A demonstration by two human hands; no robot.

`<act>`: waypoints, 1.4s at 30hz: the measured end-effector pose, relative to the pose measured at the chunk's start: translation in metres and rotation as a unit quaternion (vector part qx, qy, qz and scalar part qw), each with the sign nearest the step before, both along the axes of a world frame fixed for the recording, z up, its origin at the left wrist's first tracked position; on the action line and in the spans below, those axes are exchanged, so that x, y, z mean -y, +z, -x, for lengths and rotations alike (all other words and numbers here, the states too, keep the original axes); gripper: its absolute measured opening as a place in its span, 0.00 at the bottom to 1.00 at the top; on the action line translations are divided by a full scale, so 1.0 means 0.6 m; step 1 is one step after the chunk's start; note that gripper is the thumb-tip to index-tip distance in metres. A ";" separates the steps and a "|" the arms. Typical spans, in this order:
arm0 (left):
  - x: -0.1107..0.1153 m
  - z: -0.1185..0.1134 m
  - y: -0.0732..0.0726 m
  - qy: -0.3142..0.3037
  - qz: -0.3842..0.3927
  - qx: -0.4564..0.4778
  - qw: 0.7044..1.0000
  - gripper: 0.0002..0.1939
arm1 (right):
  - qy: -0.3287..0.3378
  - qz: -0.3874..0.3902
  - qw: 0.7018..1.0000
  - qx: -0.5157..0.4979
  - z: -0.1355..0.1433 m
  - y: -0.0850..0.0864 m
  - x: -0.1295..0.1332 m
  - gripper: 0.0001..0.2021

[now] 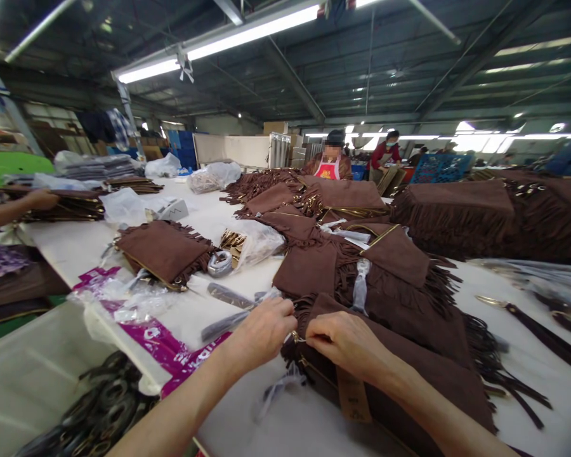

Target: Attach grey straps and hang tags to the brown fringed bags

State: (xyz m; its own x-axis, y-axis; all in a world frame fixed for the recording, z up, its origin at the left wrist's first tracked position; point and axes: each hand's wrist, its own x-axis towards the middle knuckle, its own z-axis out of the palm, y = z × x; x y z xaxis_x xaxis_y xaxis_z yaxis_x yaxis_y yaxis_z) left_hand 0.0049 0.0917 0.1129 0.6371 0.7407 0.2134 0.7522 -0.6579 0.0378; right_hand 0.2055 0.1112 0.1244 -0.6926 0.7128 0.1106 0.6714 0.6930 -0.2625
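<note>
A brown fringed bag (409, 362) with a gold zipper lies right in front of me. At its left end, a small gold metal fitting (294, 335) shows between my hands. My left hand (266, 330) is closed beside this fitting, and what its fingers grip is hidden. My right hand (345, 343) pinches a thin white string (301, 340) at the bag's edge. Below my right hand hangs a brown paper tag (354, 397). Clear plastic wrap (283, 381) dangles under the fitting.
More brown fringed bags (304, 266) are piled ahead and right. Left are another bag (166, 251), a plastic bag of gold pieces (257, 244) and a bin (38, 355) of dark straps. Straps (537, 324) lie right. A co-worker's hand (42, 198) is far left; people (330, 162) stand behind.
</note>
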 end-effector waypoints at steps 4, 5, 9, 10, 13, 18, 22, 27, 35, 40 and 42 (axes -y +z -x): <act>-0.001 -0.006 0.010 -0.007 0.015 -0.003 1.000 0.11 | -0.005 0.013 1.000 -0.017 0.004 -0.005 -0.003 0.10; -0.001 -0.007 0.013 -0.008 0.015 -0.003 1.000 0.11 | -0.006 0.017 1.000 -0.022 0.004 -0.005 -0.004 0.10; -0.002 -0.007 0.018 -0.012 0.000 0.000 1.000 0.12 | -0.009 0.023 0.999 -0.025 0.005 -0.002 -0.007 0.10; -0.002 -0.006 0.018 -0.012 -0.003 0.000 1.000 0.12 | -0.009 0.021 1.000 -0.021 0.004 0.000 -0.007 0.10; -0.001 -0.006 0.021 -0.008 -0.004 -0.001 1.000 0.11 | -0.022 0.004 1.000 0.005 0.004 0.006 -0.003 0.11; 0.001 -0.009 0.030 -0.007 0.002 -0.005 1.000 0.12 | -0.048 -0.016 0.998 0.033 0.005 0.014 0.004 0.10; 0.001 -0.012 0.036 -0.008 0.003 -0.003 1.000 0.12 | -0.036 -0.012 0.999 0.023 0.006 0.015 0.002 0.10; -0.002 -0.015 0.043 -0.016 0.009 0.000 1.000 0.11 | -0.036 -0.003 0.999 0.004 0.010 0.016 -0.003 0.10; -0.019 -0.019 0.051 -0.030 0.028 -0.008 0.999 0.06 | -0.032 0.059 0.993 -0.094 0.011 0.001 -0.006 0.10; -0.038 -0.021 0.048 -0.026 0.020 -0.009 0.999 0.07 | -0.035 0.111 0.974 -0.196 0.020 -0.029 -0.016 0.10; -0.038 -0.017 0.044 -0.023 -0.017 0.003 1.000 0.04 | -0.042 0.128 0.969 -0.207 0.022 -0.045 -0.023 0.10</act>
